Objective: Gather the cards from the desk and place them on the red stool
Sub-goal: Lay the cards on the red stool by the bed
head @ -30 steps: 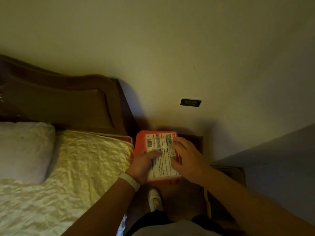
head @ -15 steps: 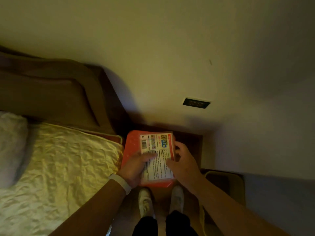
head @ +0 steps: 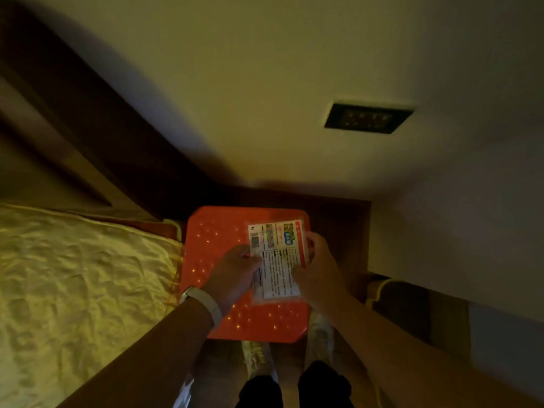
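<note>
The red stool sits hemmed in: the bed presses close along its left edge, the dark headboard rises off its far left corner, and the wall closes in just behind its far edge. The seat's left half and near strip lie bare. The pack of cards and both hands fill its right side. Only the near edge is open, above the person's shoes.

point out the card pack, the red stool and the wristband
card pack (head: 275, 262): head view, middle of its printed white face
red stool (head: 213, 237): head view, bare left part of its dotted seat
wristband (head: 206, 301): head view, pale strap on the left wrist
</note>
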`<act>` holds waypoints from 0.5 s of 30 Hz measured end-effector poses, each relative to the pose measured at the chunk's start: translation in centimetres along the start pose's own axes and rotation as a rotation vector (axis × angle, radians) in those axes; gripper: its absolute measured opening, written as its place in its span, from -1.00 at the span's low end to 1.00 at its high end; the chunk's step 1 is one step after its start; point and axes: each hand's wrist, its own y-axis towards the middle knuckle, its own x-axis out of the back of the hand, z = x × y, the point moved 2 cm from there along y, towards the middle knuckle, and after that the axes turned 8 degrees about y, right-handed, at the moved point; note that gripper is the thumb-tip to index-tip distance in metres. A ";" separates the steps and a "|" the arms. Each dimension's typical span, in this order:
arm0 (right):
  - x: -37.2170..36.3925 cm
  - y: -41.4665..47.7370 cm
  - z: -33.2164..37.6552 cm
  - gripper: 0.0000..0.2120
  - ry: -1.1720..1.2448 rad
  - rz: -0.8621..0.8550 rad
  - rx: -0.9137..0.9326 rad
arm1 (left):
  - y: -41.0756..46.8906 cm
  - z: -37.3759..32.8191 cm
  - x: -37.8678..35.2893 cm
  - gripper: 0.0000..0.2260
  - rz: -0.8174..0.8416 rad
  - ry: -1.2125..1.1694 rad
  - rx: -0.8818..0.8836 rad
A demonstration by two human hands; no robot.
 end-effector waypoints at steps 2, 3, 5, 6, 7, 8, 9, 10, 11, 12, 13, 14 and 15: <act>-0.6 1.9 -1.7 -0.43 0.012 0.007 -0.016 | 1.8 1.1 -0.3 -0.81 -0.007 0.032 0.010; -0.9 2.7 -2.4 -0.43 0.012 0.008 -0.018 | 2.6 1.5 -0.4 -0.80 -0.019 0.037 0.015; -1.2 4.1 -3.5 -0.43 0.007 0.007 -0.016 | 4.2 2.1 -0.6 -0.77 -0.033 0.057 0.019; -1.4 4.7 -3.9 -0.44 0.006 0.000 -0.011 | 4.9 2.4 -0.6 -0.76 -0.037 0.071 0.014; -1.5 5.2 -4.2 -0.44 0.004 -0.007 -0.001 | 5.5 2.6 -0.6 -0.75 -0.043 0.080 0.008; -1.6 5.7 -4.6 -0.45 0.004 -0.014 0.006 | 5.8 2.6 -0.6 -0.75 -0.050 0.087 -0.001; -1.6 6.0 -4.9 -0.44 0.005 -0.021 0.016 | 6.1 2.7 -0.6 -0.76 -0.058 0.095 -0.014; -1.8 6.2 -5.2 -0.43 0.002 -0.029 0.027 | 6.4 2.7 -0.6 -0.77 -0.068 0.102 -0.027; -1.9 6.3 -5.3 -0.42 -0.004 -0.038 0.038 | 6.4 2.7 -0.6 -0.78 -0.079 0.120 -0.048; -2.0 6.4 -5.5 -0.41 -0.006 -0.046 0.043 | 6.5 2.7 -0.7 -0.79 -0.093 0.137 -0.073; -2.2 6.4 -5.7 -0.40 -0.009 -0.055 0.043 | 6.4 2.6 -0.7 -0.79 -0.115 0.158 -0.104; -2.4 6.3 -5.9 -0.39 -0.020 -0.066 0.043 | 6.2 2.4 -0.7 -0.79 -0.141 0.172 -0.139; -2.6 6.2 -6.0 -0.38 -0.048 -0.082 0.046 | 6.2 2.5 -0.7 -0.80 -0.166 0.193 -0.171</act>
